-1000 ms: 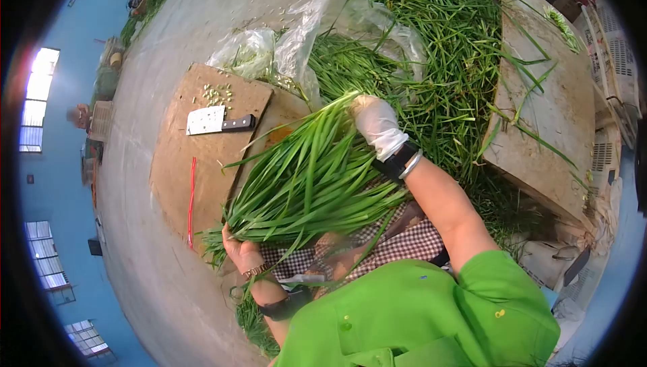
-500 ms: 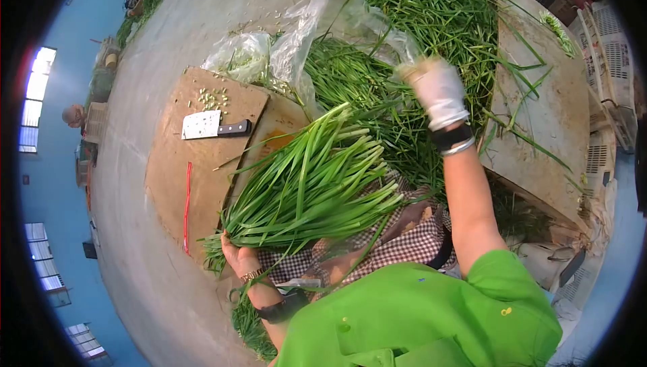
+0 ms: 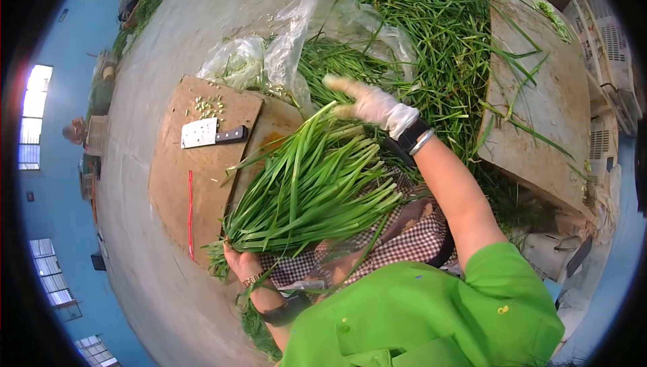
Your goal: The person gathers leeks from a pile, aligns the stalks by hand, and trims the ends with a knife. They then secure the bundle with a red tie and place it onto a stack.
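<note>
A large bunch of long green leafy stalks lies across my lap, its pale ends toward the right. My left hand is wrapped round the leafy end at the lower left. Above the pale ends, my gloved right hand has its fingers spread, with nothing seen in them. A cleaver with a black handle rests on the wooden board, beside small cut pieces. Below it on the board lies a red strip.
Loose green stalks are heaped at the top right, beside a clear plastic bag. A second board stands at the right, near crates. Two people sit far off at the left.
My right hand has moved left and slightly down, from the heap toward the pale ends of the bunch. My left hand still holds the leafy end.
</note>
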`<state>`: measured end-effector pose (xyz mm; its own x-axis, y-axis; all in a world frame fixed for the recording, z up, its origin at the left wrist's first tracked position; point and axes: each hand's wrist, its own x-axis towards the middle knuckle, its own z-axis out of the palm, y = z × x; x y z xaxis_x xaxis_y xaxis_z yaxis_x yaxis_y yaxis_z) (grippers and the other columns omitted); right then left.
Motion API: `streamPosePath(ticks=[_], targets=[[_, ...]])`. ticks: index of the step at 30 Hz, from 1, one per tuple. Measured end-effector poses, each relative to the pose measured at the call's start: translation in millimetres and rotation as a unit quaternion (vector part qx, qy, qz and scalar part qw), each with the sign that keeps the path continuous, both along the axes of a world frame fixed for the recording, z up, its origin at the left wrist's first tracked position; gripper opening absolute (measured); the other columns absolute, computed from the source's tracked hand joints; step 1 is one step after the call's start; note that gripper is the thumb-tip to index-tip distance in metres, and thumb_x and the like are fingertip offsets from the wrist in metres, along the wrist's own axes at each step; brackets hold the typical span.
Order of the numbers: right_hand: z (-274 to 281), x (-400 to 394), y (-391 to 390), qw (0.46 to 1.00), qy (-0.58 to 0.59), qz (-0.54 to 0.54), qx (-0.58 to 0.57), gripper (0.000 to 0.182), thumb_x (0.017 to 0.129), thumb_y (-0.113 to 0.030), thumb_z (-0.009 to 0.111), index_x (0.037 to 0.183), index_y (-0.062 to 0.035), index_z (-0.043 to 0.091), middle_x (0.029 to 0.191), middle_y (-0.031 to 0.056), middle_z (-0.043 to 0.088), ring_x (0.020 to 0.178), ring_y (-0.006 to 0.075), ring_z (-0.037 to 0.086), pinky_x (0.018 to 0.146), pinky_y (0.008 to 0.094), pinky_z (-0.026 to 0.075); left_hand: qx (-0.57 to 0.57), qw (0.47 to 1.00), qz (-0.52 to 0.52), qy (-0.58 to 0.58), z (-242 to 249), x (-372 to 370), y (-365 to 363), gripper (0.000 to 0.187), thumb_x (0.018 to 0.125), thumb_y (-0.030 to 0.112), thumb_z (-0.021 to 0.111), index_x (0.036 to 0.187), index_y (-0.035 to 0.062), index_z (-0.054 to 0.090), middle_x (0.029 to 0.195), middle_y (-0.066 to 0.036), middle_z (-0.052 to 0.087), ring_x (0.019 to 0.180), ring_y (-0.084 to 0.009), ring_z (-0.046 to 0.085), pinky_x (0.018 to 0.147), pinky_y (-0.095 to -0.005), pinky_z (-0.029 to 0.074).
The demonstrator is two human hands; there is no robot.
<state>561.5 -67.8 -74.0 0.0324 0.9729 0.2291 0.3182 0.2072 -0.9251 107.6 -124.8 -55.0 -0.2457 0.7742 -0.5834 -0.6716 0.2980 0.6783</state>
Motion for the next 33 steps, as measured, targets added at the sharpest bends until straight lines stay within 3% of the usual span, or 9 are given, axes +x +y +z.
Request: streamPosePath(ticks=[1,3,6,16,26,27,29,31,33], targets=[[6.4,-1.0,-0.1,0.992,-0.053,0.110,-0.045,0.053,0.081,-0.035,0.062,0.127,-0.0124,0.046,0.131,0.0063,0.046,0.123,0.0178,0.040,0.100,0.0284,0.031,-0.018,1.000,0.018,-0.016,-2.0,-2.1,3.9,0.030,0.081,0.024,0.054,0.098,0.0010,0.060,0.104,-0.015,0.061,0.092,-0.0300,0.058,0.083,-0.0438,0.048],[-9.5,-10.8,17.9,0.967,0.017,0.125,-0.219,0.029,0.079,-0.032,0.065,0.100,-0.0123,0.065,0.086,0.0071,0.066,0.079,0.0185,0.061,0.074,0.0297,0.047,-0.035,0.998,0.032,-0.032,-6.2,-7.0,11.1,0.031,0.080,0.024,0.054,0.099,0.0007,0.060,0.105,-0.016,0.060,0.093,-0.0310,0.057,0.085,-0.0448,0.047],[24.0,-5.8,16.2,0.962,0.109,0.112,-0.222,0.019,0.080,-0.021,0.061,0.082,-0.0030,0.066,0.064,0.0063,0.063,0.051,0.0131,0.056,0.052,0.0283,0.046,-0.038,0.996,0.060,-0.044,-4.4,-10.1,11.7,0.032,0.080,0.022,0.052,0.102,-0.0003,0.059,0.108,-0.017,0.059,0.097,-0.0323,0.055,0.088,-0.0462,0.045],[56.7,-11.8,25.6,0.906,-0.333,0.132,-0.224,0.019,0.076,-0.019,0.055,0.086,-0.0080,0.066,0.077,0.0128,0.065,0.072,0.0286,0.062,0.066,0.0361,0.048,-0.064,0.995,0.069,-0.039,5.3,-2.5,11.8,0.032,0.081,0.024,0.051,0.103,0.0021,0.059,0.112,-0.016,0.057,0.100,-0.0320,0.054,0.089,-0.0466,0.044],[17.8,37.1,16.2,0.888,-0.366,-0.196,-0.199,0.019,0.081,-0.014,0.050,0.078,-0.0029,0.065,0.077,0.0195,0.064,0.072,0.0311,0.064,0.064,0.0394,0.050,-0.006,0.999,0.010,0.051,4.0,-1.8,-1.5,0.032,0.085,0.025,0.050,0.104,0.0008,0.057,0.111,-0.016,0.057,0.096,-0.0303,0.056,0.083,-0.0445,0.048],[1.3,70.1,18.7,0.917,-0.099,-0.274,-0.271,0.017,0.080,-0.015,0.054,0.076,-0.0035,0.066,0.073,0.0164,0.064,0.070,0.0287,0.064,0.063,0.0378,0.050,-0.028,0.999,0.026,0.018,6.1,0.5,-2.6,0.031,0.085,0.024,0.050,0.103,0.0007,0.057,0.110,-0.016,0.057,0.095,-0.0299,0.056,0.083,-0.0439,0.048],[-12.1,121.0,4.8,0.875,0.073,-0.426,-0.220,0.023,0.079,-0.023,0.060,0.081,-0.0005,0.065,0.069,0.0128,0.065,0.065,0.0244,0.065,0.059,0.0341,0.051,0.043,0.996,-0.028,0.070,-5.8,-8.4,-10.5,0.027,0.083,0.022,0.053,0.099,0.0005,0.059,0.105,-0.015,0.060,0.093,-0.0283,0.057,0.083,-0.0427,0.048],[-72.4,185.0,11.1,0.868,0.128,-0.410,-0.249,0.036,0.078,-0.028,0.061,0.100,0.0011,0.059,0.098,0.0185,0.060,0.089,0.0265,0.061,0.076,0.0351,0.048,0.028,0.999,-0.006,0.027,1.2,-3.9,-5.8,0.026,0.082,0.021,0.055,0.096,0.0004,0.060,0.102,-0.015,0.061,0.093,-0.0280,0.057,0.083,-0.0423,0.048],[-7.5,150.1,-10.6,0.775,-0.127,-0.556,-0.271,0.049,0.078,-0.032,0.060,0.115,0.0005,0.052,0.123,0.0229,0.048,0.108,0.0316,0.052,0.091,0.0373,0.042,0.020,1.000,0.006,0.014,-5.3,-11.7,-2.8,0.029,0.080,0.024,0.057,0.097,0.0008,0.060,0.102,-0.015,0.061,0.092,-0.0289,0.057,0.084,-0.0432,0.047]])
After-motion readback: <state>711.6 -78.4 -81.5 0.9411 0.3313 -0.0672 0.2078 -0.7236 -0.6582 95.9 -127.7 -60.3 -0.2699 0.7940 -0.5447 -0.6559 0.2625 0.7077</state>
